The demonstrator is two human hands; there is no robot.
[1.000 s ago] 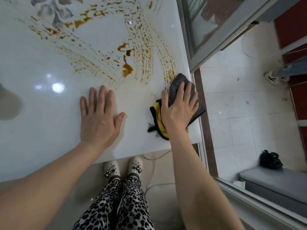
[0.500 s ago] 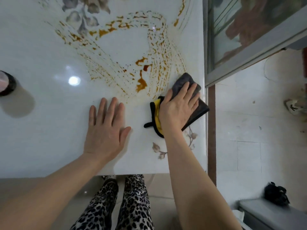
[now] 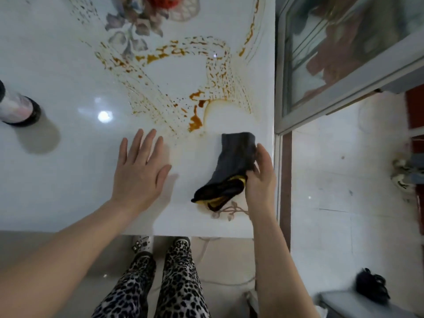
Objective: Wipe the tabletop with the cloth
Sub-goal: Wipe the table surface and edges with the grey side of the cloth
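A dark grey cloth with a yellow underside (image 3: 231,167) lies on the white glossy tabletop (image 3: 68,171) near its right edge. My right hand (image 3: 261,177) grips the cloth's right side, fingers curled into its folds, with the far end of the cloth lifted. My left hand (image 3: 140,173) rests flat on the tabletop to the left, fingers spread. Orange-brown sauce smears and drops (image 3: 195,120) arc across the table beyond the cloth; a wiped patch with a faint ring shows just above the cloth.
A bottle with a dark base (image 3: 18,109) stands at the left edge. Printed flowers (image 3: 135,31) decorate the far tabletop. A glass door frame (image 3: 280,88) runs close along the table's right edge. Tiled floor and my legs (image 3: 160,283) lie below the front edge.
My right hand has shifted from pressing flat on top of the cloth to gripping its right side, and the cloth now lies unfolded longer. A wiped patch appeared above it. The view tilted farther up the table.
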